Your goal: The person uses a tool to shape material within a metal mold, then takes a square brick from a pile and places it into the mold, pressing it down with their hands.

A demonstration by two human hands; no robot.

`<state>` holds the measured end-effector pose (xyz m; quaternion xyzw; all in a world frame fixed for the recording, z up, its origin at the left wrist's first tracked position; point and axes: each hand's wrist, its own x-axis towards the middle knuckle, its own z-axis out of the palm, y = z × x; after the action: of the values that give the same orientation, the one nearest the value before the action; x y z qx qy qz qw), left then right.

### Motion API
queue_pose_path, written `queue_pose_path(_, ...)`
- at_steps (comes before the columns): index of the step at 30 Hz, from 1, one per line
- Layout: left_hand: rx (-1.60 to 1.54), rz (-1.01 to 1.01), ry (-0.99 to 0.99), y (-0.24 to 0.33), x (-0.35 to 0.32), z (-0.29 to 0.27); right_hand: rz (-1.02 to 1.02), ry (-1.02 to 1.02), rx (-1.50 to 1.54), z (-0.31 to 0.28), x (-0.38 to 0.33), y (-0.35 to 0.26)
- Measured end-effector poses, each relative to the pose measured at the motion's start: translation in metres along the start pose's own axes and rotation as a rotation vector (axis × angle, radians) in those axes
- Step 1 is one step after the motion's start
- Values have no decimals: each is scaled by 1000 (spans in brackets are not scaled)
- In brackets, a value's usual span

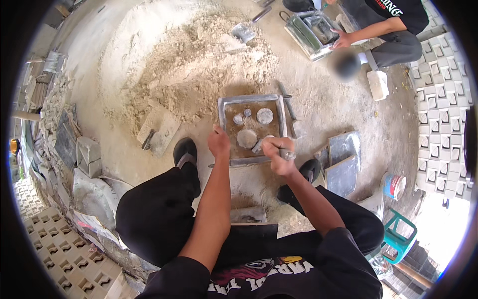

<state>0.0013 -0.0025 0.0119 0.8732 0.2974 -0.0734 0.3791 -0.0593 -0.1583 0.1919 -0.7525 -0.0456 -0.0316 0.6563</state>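
Observation:
A rectangular grey frame (251,98) lies on the ground between my feet, with packed brown sand (234,107) inside it. Several round grey pieces sit in the sand, among them a large disc (246,139) and a smaller disc (265,116). My left hand (219,143) is closed at the frame's left side, its fingers partly hidden. In the fist of my right hand (279,153), over the frame's near right corner, is a hand tool with a thick rounded handle (287,154). Its narrow grey end (258,146) reaches down beside the large disc.
Loose sand (199,60) is heaped beyond the frame, with a trowel (244,32) on it. A flat board (159,129) lies left; grey slabs (341,172) lie right. Another person's hand (341,39) touches a second frame (311,35). A green stool (400,236) stands near right.

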Motion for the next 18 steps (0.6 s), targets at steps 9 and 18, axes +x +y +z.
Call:
queue_pose_path(9, -1, 7, 22, -3, 1, 3, -56, 348, 52, 19, -31, -5)
queue_pose_path(18, -35, 21, 36, -1, -4, 1, -180, 350, -137, 5, -48, 10)
